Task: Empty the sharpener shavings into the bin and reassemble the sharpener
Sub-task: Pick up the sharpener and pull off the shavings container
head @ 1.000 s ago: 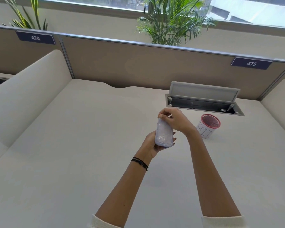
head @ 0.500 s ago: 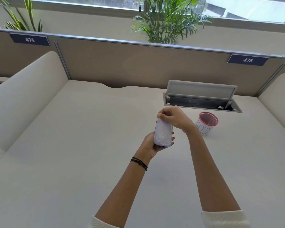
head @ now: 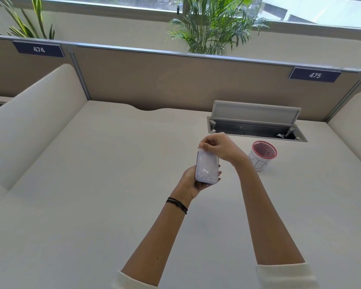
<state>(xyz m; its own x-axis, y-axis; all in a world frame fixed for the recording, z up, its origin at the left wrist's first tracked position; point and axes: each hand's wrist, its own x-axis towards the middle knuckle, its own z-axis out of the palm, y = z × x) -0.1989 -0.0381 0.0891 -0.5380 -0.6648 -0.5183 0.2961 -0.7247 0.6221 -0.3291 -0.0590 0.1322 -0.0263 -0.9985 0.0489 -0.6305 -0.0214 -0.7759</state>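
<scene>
While it is being held above the middle of the cream-coloured desk (head: 92,205), the pale, translucent, rounded plastic sharpener (head: 206,168) is standing nearly upright in the air, with light shavings showing through its lower half. The left hand (head: 191,182) is cupping the sharpener's bottom end from below and behind, fingers wrapping around it. The right hand (head: 219,148) is coming down over the sharpener's top end, fingertips closing on its upper edge; whether the top piece is parting from the body cannot be told. A black cord bracelet (head: 177,205) is circling the left wrist, just below the sharpener, and cream knit sleeves are showing at the bottom of the view on both arms.

To the right of the sharpener and a little farther back, a small white cup-shaped bin with a pink rim (head: 262,157) is standing upright on the desk, with letters hand-drawn on its side. Behind the sharpener, a grey metal cable hatch (head: 256,122) is sitting open in the desk, its lid tilting up. Farther back, a beige divider panel (head: 175,80) is carrying dark blue number plates reading 474 (head: 39,49) and 475 (head: 315,75). Beyond the divider, green palm plants (head: 213,24) are standing beneath a window.
</scene>
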